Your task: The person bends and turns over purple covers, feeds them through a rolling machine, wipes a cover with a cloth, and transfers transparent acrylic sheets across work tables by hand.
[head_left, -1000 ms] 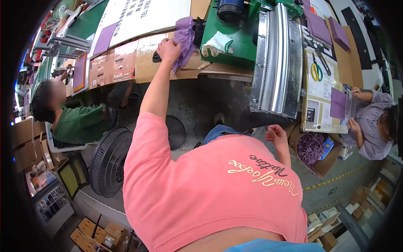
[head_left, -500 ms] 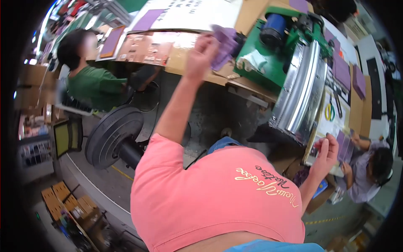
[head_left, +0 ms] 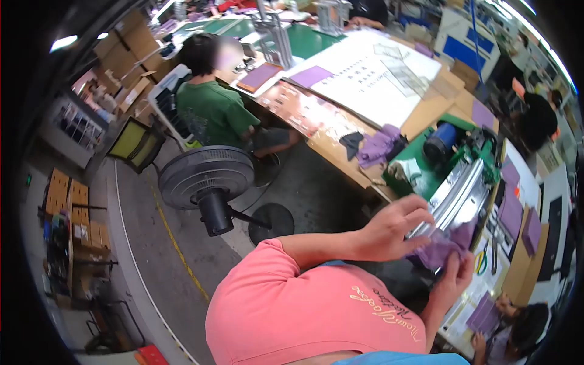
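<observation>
Crumpled purple cloth (head_left: 443, 248) is between my two hands, in front of the metal roller machine (head_left: 459, 198). My right hand (head_left: 455, 274) pinches its lower right edge between thumb and fingers. My left hand (head_left: 398, 230) is at the cloth's upper left, its fingers curved and apart; whether it touches the cloth is blurred. Another purple cloth bundle (head_left: 378, 146) lies on the cardboard-covered table edge (head_left: 331, 146), beside a white glove (head_left: 409, 172) on the green machine base (head_left: 396, 190).
A black floor fan (head_left: 207, 176) stands at left, near a seated person in green (head_left: 213, 109). Another person (head_left: 526, 331) works at lower right. Yellow-green scissors (head_left: 481, 261) and purple sheets (head_left: 511, 210) lie on the right-hand table.
The view has swung left. My left hand has come from the table edge toward my right hand, and purple cloth is now between them in front of the roller.
</observation>
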`<state>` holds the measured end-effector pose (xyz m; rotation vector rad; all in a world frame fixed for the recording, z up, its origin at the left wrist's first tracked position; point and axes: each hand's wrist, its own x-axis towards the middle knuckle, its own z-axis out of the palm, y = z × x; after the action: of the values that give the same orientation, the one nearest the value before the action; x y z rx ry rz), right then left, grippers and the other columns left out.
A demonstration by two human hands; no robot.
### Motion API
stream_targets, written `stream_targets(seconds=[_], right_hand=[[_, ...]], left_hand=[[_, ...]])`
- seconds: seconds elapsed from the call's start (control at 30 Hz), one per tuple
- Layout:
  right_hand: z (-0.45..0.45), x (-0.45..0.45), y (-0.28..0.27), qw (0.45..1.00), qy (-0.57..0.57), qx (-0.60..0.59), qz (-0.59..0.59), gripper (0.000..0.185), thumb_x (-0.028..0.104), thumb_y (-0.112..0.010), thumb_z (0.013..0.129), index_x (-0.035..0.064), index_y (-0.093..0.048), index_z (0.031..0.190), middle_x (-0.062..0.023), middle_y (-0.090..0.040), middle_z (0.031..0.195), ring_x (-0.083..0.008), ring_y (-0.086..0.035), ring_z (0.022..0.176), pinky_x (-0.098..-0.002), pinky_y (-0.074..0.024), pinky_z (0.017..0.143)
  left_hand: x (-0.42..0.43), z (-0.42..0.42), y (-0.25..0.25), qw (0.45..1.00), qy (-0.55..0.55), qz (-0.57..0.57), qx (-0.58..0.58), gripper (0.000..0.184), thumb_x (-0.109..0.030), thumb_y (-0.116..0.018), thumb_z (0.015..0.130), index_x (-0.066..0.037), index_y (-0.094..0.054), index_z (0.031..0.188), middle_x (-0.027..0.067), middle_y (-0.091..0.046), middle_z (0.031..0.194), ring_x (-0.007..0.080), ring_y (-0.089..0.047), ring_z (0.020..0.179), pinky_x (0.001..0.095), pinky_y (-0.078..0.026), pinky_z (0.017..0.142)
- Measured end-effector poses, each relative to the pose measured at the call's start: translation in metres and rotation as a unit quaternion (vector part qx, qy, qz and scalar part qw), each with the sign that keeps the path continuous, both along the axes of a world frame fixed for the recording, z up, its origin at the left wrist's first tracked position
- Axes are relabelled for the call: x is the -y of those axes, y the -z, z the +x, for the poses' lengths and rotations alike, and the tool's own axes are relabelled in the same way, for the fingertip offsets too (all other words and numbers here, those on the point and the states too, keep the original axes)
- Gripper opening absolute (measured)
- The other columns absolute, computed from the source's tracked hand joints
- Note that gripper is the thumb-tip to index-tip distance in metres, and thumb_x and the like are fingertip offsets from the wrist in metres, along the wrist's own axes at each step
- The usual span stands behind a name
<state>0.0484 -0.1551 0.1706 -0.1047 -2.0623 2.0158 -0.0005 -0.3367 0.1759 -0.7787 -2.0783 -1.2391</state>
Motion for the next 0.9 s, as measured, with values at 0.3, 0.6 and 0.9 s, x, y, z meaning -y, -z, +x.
stream_targets(seconds=[0.3, 0.6, 0.9], right_hand=[[0.036, -0.033, -0.002, 0.996, 0.044, -0.038, -0.062, 0.002, 0.005, -0.053, 0.082, 0.0036, -0.052, 0.082, -0.0035, -0.054, 0.078, -0.0096, -0.047, 0.071, -0.0202, -0.0387, 0.068], [0.057, -0.068, 0.001, 0.997, 0.068, -0.033, -0.027, 0.017, 0.002, -0.063, 0.074, 0.0041, -0.055, 0.089, -0.0020, -0.056, 0.071, -0.0085, -0.047, 0.059, -0.0187, -0.0387, 0.056], [0.076, -0.102, 0.010, 0.997, 0.025, -0.058, -0.043, 0.006, 0.004, -0.055, 0.083, 0.0003, -0.058, 0.087, -0.0025, -0.052, 0.078, -0.0091, -0.046, 0.066, -0.0200, -0.0379, 0.061]], left_hand=[[-0.048, 0.039, -0.017, 0.837, 0.383, 0.127, 0.369, 0.018, -0.011, -0.060, 0.082, -0.005, -0.045, 0.089, 0.0067, -0.055, 0.099, 0.0089, -0.045, 0.061, 0.0191, -0.039, 0.054], [-0.084, 0.050, -0.013, 0.770, 0.471, 0.147, 0.405, 0.018, 0.001, -0.055, 0.079, -0.005, -0.044, 0.092, 0.0114, -0.043, 0.123, 0.0128, -0.049, 0.076, 0.0237, -0.042, 0.070], [-0.118, 0.053, -0.015, 0.722, 0.497, 0.116, 0.467, 0.019, 0.006, -0.051, 0.078, -0.002, -0.040, 0.091, 0.0183, -0.040, 0.125, 0.0170, -0.053, 0.076, 0.0251, -0.044, 0.069]])
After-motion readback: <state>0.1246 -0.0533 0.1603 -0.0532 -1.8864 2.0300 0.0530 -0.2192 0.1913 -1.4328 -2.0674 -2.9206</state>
